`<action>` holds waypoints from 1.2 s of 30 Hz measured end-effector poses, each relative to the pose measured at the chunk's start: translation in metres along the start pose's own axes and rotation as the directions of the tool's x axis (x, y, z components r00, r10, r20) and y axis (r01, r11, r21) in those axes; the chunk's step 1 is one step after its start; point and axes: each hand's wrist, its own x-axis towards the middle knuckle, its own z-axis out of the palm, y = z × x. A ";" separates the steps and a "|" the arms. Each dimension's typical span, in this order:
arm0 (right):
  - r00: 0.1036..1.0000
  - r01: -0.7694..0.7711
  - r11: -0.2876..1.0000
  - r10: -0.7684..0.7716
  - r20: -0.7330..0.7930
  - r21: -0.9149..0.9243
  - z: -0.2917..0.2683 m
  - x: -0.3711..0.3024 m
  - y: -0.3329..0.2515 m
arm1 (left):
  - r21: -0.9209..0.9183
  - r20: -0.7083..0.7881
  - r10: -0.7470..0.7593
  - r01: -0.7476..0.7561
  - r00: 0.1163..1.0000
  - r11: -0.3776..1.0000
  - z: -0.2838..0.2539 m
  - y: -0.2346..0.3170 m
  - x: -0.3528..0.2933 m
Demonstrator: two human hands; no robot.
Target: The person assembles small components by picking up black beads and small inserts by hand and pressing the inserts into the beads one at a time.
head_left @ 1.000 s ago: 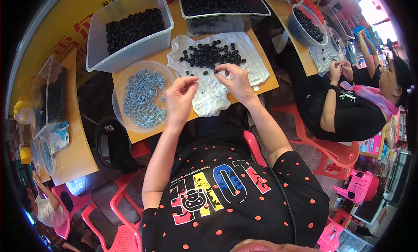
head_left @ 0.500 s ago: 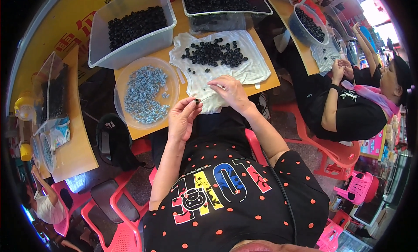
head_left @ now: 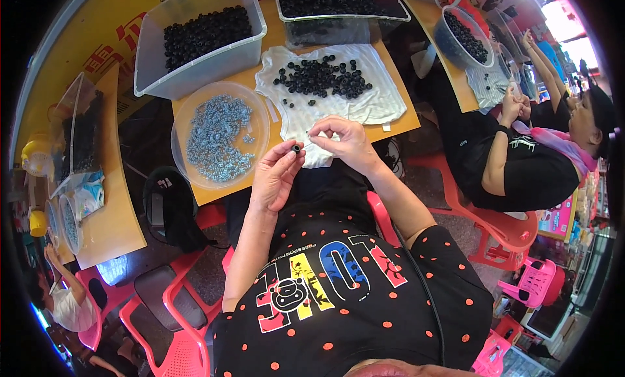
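Note:
My left hand (head_left: 276,175) pinches a small round black part (head_left: 296,148) between thumb and fingertips, a hole showing in its face. Close on its right, my right hand (head_left: 344,141) has thumb and forefinger pressed together; whatever sits in that pinch is too small to name. Both hands hover over the near edge of a white cloth (head_left: 286,122). Farther up the cloth lies a loose heap of the same black parts (head_left: 325,77). To the left of my hands stands a round clear tub (head_left: 176,126) of small bluish coil-like pieces (head_left: 218,139).
Two clear plastic bins, one at the back left (head_left: 163,87) and another (head_left: 325,30) behind the cloth, hold many black parts. A co-worker (head_left: 530,152) sits at a table on the right. Another person (head_left: 68,299) sits far left. Pink chairs (head_left: 179,318) surround the tables.
My hands have come closer together, the left shifting slightly right and up. The black part stays in my left fingers, its hole now turned more into view.

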 end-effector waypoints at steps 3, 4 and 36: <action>1.000 0.000 0.995 -0.001 0.010 0.103 0.002 -0.006 -0.012 | 0.036 0.003 0.028 -0.028 1.000 0.999 0.001 -0.001 0.001; 0.999 -0.048 0.987 0.044 0.028 0.152 0.003 -0.007 -0.017 | 0.046 0.014 0.046 -0.046 0.999 0.998 0.000 -0.001 0.000; 0.939 -0.252 0.949 0.192 0.287 0.189 0.009 -0.008 0.006 | 0.105 0.081 -0.109 0.100 0.991 0.989 -0.008 -0.002 -0.003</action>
